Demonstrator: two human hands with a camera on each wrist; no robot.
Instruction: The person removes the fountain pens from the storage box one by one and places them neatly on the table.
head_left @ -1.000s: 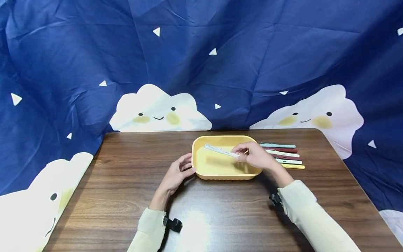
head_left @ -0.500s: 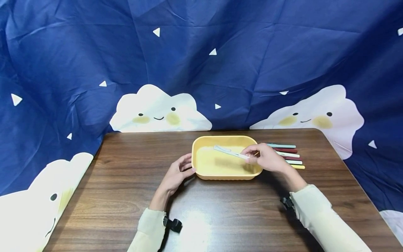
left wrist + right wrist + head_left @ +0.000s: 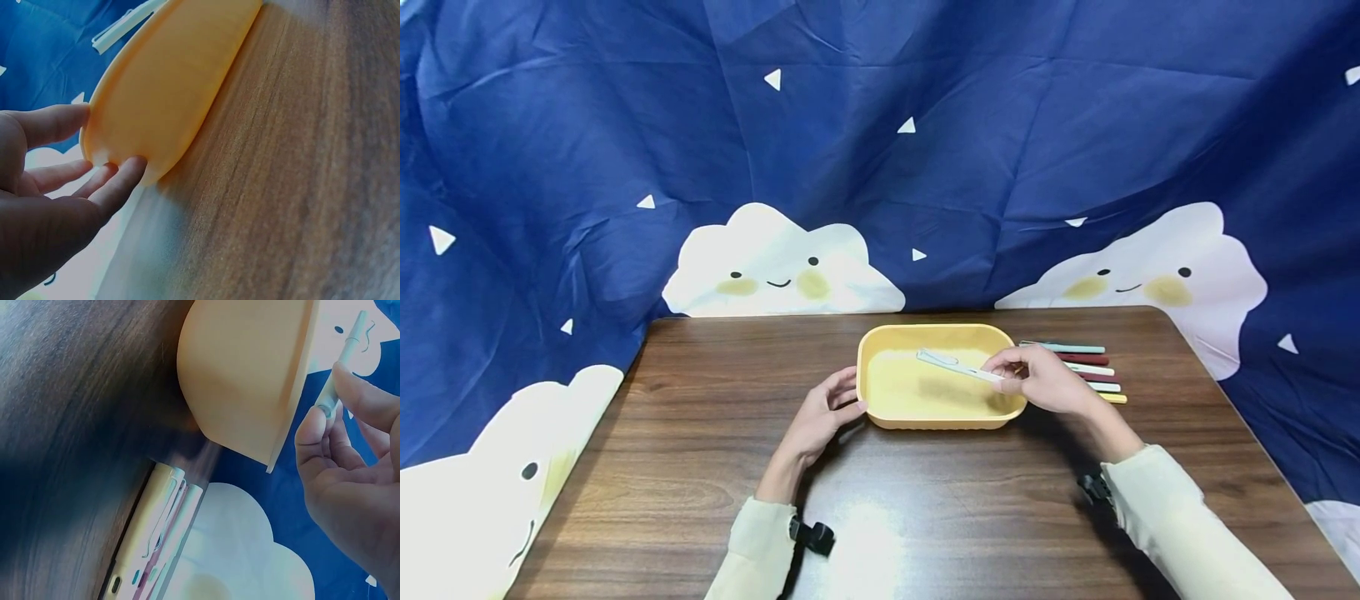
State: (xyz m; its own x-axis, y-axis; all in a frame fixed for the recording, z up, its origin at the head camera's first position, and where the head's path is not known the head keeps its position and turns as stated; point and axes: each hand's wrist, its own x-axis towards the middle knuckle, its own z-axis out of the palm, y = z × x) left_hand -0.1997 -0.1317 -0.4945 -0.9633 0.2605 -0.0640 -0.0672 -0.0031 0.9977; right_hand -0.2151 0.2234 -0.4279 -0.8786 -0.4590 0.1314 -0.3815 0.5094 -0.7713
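Observation:
A yellow plastic tray (image 3: 891,398) stands on the table. At its left end my left hand (image 3: 820,417) rests its thumb and fingertips against the outer wall; the left wrist view shows the fingers (image 3: 122,181) fairly straight on that wall (image 3: 169,87). Between thumb and fingers, my right hand (image 3: 1048,382) pinches a pale blue pen (image 3: 958,367) by one end. The pen slants over the tray's inside, its clip end pointing left. In the right wrist view, the pen (image 3: 353,340) is above the rim, apart from the tray (image 3: 244,369).
Several pens lie in a row right of the tray, among them a teal one (image 3: 1078,348), a dark red one (image 3: 1086,359) and a yellow one (image 3: 1114,398); my right hand partly hides them. A blue cloud-print cloth (image 3: 955,183) hangs behind the wooden table (image 3: 722,400).
My right hand has shifted to the right with the pen in its pinch, mostly in the first half second. My left hand and the tray have stayed in place.

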